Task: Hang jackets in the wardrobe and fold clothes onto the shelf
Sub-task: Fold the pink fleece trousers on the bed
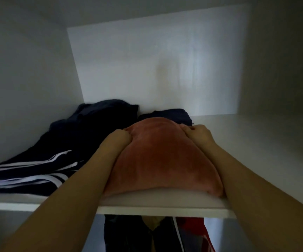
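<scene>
Item: folded pink garment (162,157), lying on the wardrobe shelf (256,142), near edge at the shelf's front lip.
Left hand (120,138) and right hand (196,132): each curled onto a far corner of the pink garment.
Left of it: dark striped garment (38,171). Behind it: dark folded item (172,113). Below the shelf: hanging jackets (156,233).
Step, judged: shelving a folded piece. Next move calls for pushing it further back, then letting go.
</scene>
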